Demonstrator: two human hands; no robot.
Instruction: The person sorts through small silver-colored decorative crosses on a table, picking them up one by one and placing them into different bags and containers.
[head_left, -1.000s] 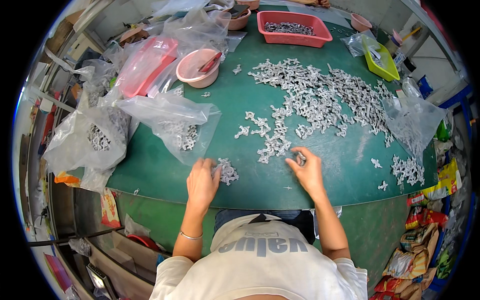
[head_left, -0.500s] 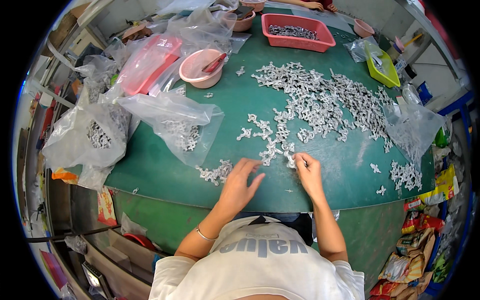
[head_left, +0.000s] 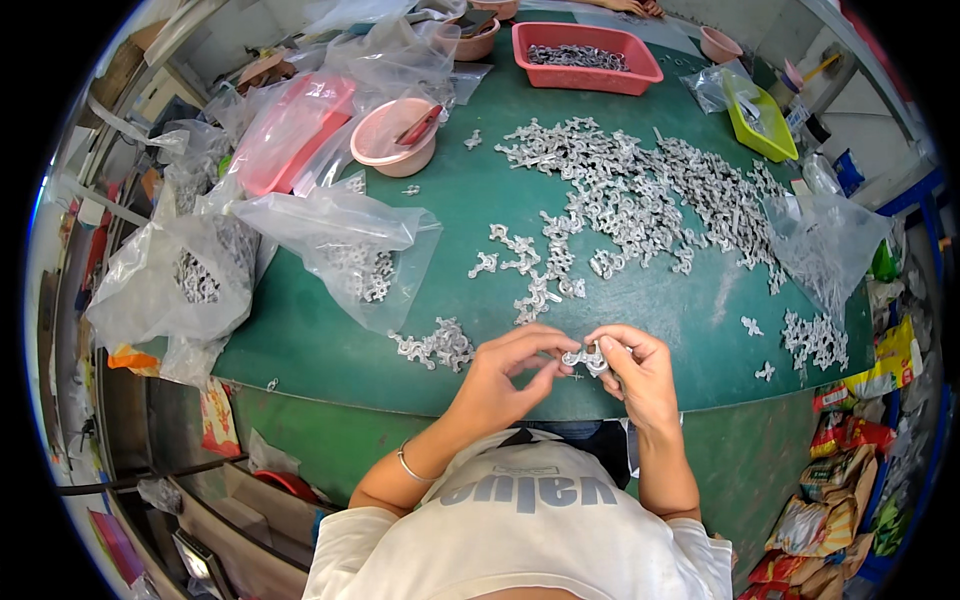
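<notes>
1. In the head view, we see the right hand (head_left: 645, 380) pinching a small grey metal part (head_left: 590, 360) between thumb and fingers, just above the near edge of the green counter (head_left: 700, 345).
2. We see the left hand (head_left: 492, 382) from the other side, thumb and fingers curved toward each other with the tips at the part's left end; we cannot tell whether they grip it or only touch it.
3. Just below the held part we make out a thin little piece (head_left: 577, 377) lying on the counter.
4. Near the left hand, on its left, sits a small cluster of similar parts (head_left: 437, 344); beyond it lies a clear plastic bag (head_left: 345, 240) with more parts inside.
5. Ahead of the hands we find a short trail of parts (head_left: 535, 290), and past it a broad heap (head_left: 640, 200) spreading to the right, where another clear bag (head_left: 825, 245) lies against it.
6. Farther back we have a pink bowl (head_left: 375, 150) with a red-handled tool (head_left: 420, 125) in it, a red tray (head_left: 640, 78) of metal pieces and, to the right, a yellow-green tray (head_left: 765, 142).
7. At the far edge we glimpse another person's hands (head_left: 630, 7), partly cut off.
</notes>
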